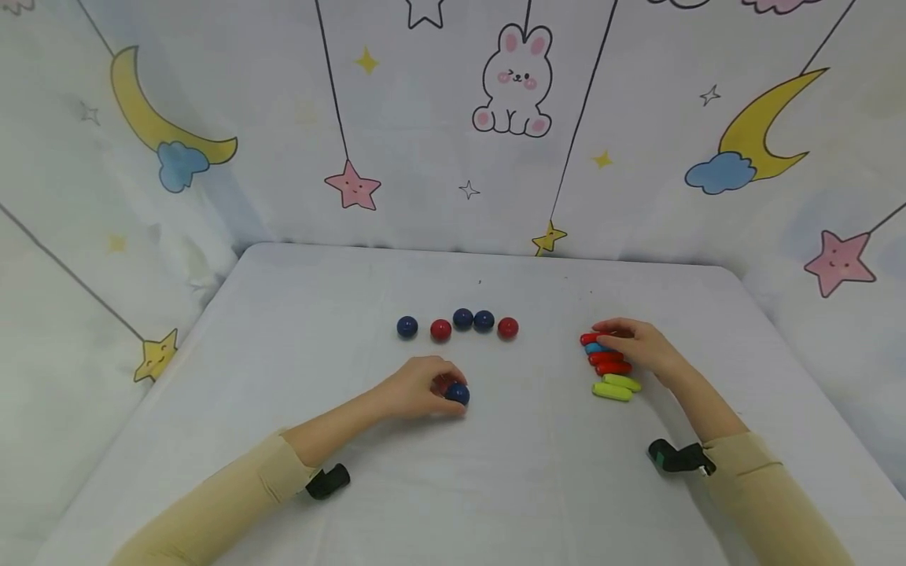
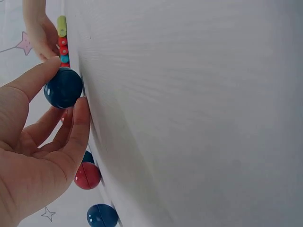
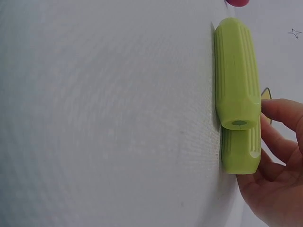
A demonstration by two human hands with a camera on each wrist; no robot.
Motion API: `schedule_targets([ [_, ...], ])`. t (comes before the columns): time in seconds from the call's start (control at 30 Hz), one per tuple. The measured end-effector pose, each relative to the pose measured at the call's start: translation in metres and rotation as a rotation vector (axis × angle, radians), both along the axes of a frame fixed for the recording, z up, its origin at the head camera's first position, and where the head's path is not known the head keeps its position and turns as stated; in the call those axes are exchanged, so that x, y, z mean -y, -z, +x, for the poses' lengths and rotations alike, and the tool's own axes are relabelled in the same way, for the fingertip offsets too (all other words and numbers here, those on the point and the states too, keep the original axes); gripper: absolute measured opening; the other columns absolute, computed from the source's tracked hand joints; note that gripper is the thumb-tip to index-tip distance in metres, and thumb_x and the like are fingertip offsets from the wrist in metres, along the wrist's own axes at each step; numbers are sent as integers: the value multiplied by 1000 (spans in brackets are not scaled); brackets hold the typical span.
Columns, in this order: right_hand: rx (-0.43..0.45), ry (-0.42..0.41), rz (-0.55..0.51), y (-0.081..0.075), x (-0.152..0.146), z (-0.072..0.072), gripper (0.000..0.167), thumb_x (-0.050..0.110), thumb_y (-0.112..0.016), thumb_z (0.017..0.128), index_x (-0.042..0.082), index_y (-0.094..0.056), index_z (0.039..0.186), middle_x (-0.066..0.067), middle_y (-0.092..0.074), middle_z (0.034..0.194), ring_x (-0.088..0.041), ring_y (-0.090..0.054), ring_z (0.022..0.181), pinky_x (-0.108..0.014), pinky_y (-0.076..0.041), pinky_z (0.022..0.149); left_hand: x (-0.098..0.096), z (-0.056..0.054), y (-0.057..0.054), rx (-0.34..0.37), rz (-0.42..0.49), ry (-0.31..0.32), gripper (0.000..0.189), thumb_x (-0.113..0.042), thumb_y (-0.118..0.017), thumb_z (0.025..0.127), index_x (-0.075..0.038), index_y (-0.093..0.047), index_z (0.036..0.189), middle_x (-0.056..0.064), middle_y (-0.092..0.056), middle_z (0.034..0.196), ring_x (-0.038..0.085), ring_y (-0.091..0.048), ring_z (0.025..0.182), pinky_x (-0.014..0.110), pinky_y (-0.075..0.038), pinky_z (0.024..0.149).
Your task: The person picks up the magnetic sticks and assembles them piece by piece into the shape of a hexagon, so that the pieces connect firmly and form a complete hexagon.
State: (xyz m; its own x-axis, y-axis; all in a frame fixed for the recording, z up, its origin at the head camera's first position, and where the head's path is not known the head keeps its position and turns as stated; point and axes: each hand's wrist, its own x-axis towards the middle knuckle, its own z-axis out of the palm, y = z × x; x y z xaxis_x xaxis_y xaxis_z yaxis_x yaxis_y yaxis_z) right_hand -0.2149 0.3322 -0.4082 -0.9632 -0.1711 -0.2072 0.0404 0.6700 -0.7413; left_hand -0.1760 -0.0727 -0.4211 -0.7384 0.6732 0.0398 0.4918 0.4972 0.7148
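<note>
Pinching mid-frame blue ball [image 1: 460, 394] with left hand [image 1: 419, 388]; frame-right red stick [image 1: 587, 339], long axis left-to-right, with right hand [image 1: 642, 347].

A white, cloth-covered surface [image 1: 538, 487] with rounded far corners fills the lower scene. Behind it and along its sides hangs a white fabric backdrop [image 1: 425, 102] printed with cartoons. A winking white rabbit with pink ears [image 1: 511, 98] is drawn near the top middle. A yellow crescent moon with a blue cloud [image 1: 141, 114] lies to the left, a similar yellow moon and cloud [image 1: 746, 130] to the right. A smiling pink five-pointed star [image 1: 352, 187] hangs below and left of the rabbit.
</note>
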Motion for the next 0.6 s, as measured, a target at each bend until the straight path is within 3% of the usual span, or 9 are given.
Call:
schedule_targets([
  [0.37,-10,-3,25,-2,4,0,50,34,-56,99,0,-51,135,-25,-49,133,-39,-44,120,-53,-41,98,29,19,-4,12,-15,-97,32,-27,-80,82,-10,-68,106,-5,-61,90,13,-58,81,24,-51,74],
  [0.6,-18,-3,89,-4,10,-2,48,33,-57,99,1,-53,134,-26,-51,131,-39,-46,116,-50,-45,92,44,31,-8,54,-26,-166,31,-26,-79,82,-10,-65,105,-5,-61,90,12,-58,81,24,-51,74],
])
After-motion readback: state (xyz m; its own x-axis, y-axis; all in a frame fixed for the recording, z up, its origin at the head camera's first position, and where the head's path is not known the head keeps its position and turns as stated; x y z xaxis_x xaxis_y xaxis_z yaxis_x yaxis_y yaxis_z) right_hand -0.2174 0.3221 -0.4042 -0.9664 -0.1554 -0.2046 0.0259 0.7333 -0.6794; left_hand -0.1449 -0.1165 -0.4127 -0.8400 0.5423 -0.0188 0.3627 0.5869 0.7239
